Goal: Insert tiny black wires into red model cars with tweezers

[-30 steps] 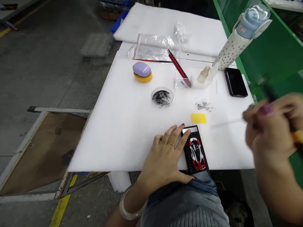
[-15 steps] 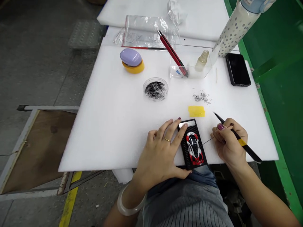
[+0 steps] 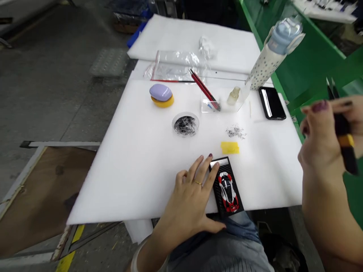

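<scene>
A red, white and black toy car sits on a black textured base at the table's front edge. My left hand lies with fingers spread, its fingertips on the base's left upper part. At the far right, raised above the table's edge, my right hand is closed around black tweezers with a yellow band; it is blurred. Beyond the base lies a yellow piece, with scattered fine black bits behind it. A round clear dish holds many black strands.
A purple and yellow oval object stands at the back left. Behind are a clear tray with a red-black tool and small bottle, a plastic bag, a black phone-like device and a dotted bottle. A green structure borders the right.
My right hand has moved up and right, away from the car, with the tweezers. The thin dark strand near the car no longer shows. The camera view has shifted.
</scene>
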`<control>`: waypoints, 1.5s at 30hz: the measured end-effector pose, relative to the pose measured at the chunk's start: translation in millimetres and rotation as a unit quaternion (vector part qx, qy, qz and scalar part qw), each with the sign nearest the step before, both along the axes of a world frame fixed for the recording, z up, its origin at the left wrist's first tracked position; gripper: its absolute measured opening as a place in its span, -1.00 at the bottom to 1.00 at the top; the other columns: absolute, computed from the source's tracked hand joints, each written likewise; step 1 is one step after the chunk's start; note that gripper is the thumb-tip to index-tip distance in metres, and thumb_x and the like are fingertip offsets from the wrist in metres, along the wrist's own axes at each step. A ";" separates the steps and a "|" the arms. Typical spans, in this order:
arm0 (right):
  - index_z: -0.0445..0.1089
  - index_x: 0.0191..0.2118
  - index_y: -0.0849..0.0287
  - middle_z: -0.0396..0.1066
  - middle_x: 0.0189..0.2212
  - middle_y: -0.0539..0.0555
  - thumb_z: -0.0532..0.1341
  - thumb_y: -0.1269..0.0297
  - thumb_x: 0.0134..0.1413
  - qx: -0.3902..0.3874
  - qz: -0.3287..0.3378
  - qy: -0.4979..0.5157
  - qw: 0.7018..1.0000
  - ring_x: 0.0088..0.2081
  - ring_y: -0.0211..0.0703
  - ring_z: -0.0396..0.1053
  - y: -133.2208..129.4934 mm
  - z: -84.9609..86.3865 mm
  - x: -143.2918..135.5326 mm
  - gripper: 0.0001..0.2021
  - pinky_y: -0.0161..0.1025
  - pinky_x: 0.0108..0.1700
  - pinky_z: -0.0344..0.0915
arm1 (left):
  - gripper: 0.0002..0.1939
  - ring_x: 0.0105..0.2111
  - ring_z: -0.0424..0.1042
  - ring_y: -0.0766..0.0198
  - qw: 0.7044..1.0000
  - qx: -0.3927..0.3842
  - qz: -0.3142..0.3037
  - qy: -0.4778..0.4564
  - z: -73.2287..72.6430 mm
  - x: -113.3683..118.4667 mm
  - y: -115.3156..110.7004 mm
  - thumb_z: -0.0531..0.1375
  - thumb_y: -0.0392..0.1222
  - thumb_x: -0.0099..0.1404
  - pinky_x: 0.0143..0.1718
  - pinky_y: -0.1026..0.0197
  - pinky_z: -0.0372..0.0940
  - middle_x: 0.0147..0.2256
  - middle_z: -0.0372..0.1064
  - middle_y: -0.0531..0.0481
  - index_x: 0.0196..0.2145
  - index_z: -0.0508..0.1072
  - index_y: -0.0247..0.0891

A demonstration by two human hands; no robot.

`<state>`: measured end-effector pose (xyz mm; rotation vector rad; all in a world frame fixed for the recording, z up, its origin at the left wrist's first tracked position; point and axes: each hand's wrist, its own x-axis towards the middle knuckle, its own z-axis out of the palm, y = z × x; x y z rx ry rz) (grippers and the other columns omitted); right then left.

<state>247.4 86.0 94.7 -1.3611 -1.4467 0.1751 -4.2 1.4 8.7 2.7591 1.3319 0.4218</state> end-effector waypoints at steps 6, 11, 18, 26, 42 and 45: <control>0.19 -0.50 0.02 0.18 -0.58 -0.04 0.21 0.04 0.27 0.071 0.028 -0.148 0.986 -0.50 -0.21 0.09 98.9 12.3 -12.9 -0.65 -0.18 -0.38 0.09 | 0.33 0.24 0.20 -0.41 0.999 0.010 -0.033 -0.020 -1.1 12.2 -1.0 0.45 0.49 -0.36 0.13 -0.42 0.15 0.26 0.33 -0.38 0.24 0.28 -0.38; 0.36 -0.42 0.06 0.29 -0.59 -0.01 0.22 -0.22 0.20 -0.035 0.052 -0.192 0.979 -0.51 -0.18 0.23 121.9 -10.2 -13.3 -0.57 -0.18 -0.37 0.15 | 0.29 0.22 0.30 -0.38 0.998 0.002 -0.040 -0.045 -4.5 9.7 1.2 0.45 0.48 -0.28 0.12 -0.45 0.28 0.23 0.35 -0.42 0.22 0.24 -0.46; 0.50 -0.05 0.06 0.52 -0.41 0.09 -0.11 -0.52 0.16 -0.134 0.180 0.055 0.973 -0.44 -0.13 0.38 66.6 -4.1 23.1 -0.22 -0.15 -0.31 0.36 | 0.29 0.33 0.17 -0.36 0.987 -0.066 -0.050 -0.135 -3.5 -0.2 0.7 0.39 0.42 -0.16 0.23 -0.44 0.25 0.29 0.26 -0.41 0.32 0.06 -0.42; 0.55 -0.36 0.14 0.50 -0.48 0.08 0.44 -0.23 -0.11 -0.264 0.158 0.093 0.947 -0.44 -0.16 0.42 40.4 -39.1 31.6 -0.53 -0.21 -0.42 0.36 | 0.10 0.41 0.02 -0.28 0.968 -0.130 0.001 -0.212 0.8 11.0 -11.0 0.21 -0.01 -0.08 0.38 -0.42 0.01 0.39 0.10 -0.30 0.39 -0.06 -0.31; 0.29 -0.46 0.10 0.43 -0.69 -0.01 0.47 0.07 -0.16 -0.340 0.066 0.157 0.925 -0.62 -0.24 0.34 32.8 -68.9 13.9 -0.63 -0.27 -0.53 0.28 | -0.51 0.41 0.08 0.12 0.946 -0.114 0.119 -0.280 -12.4 28.1 -18.6 -0.13 -0.24 0.46 0.43 -0.18 -0.06 0.28 0.32 -0.11 0.30 0.15 -0.16; 0.29 -0.45 0.10 0.43 -0.68 0.00 0.45 0.05 -0.11 -0.334 0.050 0.141 0.931 -0.61 -0.22 0.36 34.3 -70.7 11.7 -0.64 -0.26 -0.53 0.28 | -0.52 0.40 0.10 0.16 0.946 -0.099 0.117 -0.286 -12.9 29.0 -18.0 -0.17 -0.19 0.50 0.43 -0.10 -0.07 0.27 0.34 -0.09 0.30 0.17 -0.19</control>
